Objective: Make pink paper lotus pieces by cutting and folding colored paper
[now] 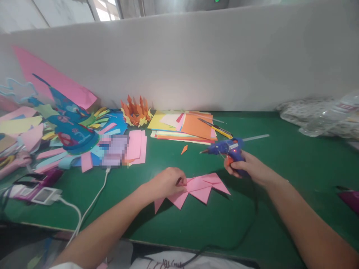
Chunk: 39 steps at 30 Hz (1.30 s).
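Note:
My right hand [238, 165] is wrapped round a blue hot glue gun [228, 147] with an orange trigger. Its nozzle points left above the table, and a clear glue stick [256, 137] sticks out of its back. Nearer to me lies a pink folded-paper strip [200, 186] with a row of triangular points. The curled fingers of my left hand [170, 182] pinch the strip toward its left end; part of the paper is hidden beneath them. A small orange paper diamond [184, 150] lies on the table just beyond the strip.
Stacked coloured paper [196, 127] and a yellow utility knife [223, 131] lie at the back of the green table [294, 160]. An orange paper crown [136, 112], a blue cone hat [74, 136] and a power strip [46, 195] stand leftward. At right lies a plastic bottle [331, 114].

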{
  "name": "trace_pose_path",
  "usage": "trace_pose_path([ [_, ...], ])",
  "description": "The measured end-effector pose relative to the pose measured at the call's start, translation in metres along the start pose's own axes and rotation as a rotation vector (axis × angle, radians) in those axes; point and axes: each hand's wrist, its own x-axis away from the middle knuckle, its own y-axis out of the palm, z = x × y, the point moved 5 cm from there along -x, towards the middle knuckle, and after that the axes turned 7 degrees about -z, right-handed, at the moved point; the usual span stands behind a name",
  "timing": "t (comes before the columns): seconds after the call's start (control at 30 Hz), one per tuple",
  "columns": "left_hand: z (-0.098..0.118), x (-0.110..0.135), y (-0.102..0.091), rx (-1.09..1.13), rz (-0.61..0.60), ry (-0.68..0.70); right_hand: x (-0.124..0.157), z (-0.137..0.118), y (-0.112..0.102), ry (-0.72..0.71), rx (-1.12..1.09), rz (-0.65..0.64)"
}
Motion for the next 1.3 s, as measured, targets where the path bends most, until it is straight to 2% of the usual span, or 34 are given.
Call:
trace_pose_path([
  [0.1,-0.003,0.000,0.001,0.018,0.003,-0.007,0.004,-0.004,0.016,0.045,0.090,-0.124],
  [0.27,-0.005,0.000,0.001,0.017,-0.002,-0.059,0.004,-0.007,0.030,0.074,0.348,-0.207],
  [0.43,-0.004,-0.001,0.000,0.015,-0.009,-0.047,0.002,-0.017,0.041,-0.041,0.545,-0.219],
  [0.6,-0.005,0.000,0.001,0.014,-0.010,-0.034,0.002,-0.017,0.043,-0.044,0.648,-0.191],
  [0.87,-0.005,0.000,0.001,0.015,-0.023,-0.054,0.000,-0.016,0.047,-0.069,0.690,-0.234],
  [1.3,-0.004,0.000,0.000,0.014,-0.033,-0.068,0.004,-0.021,0.047,-0.061,0.773,-0.169],
])
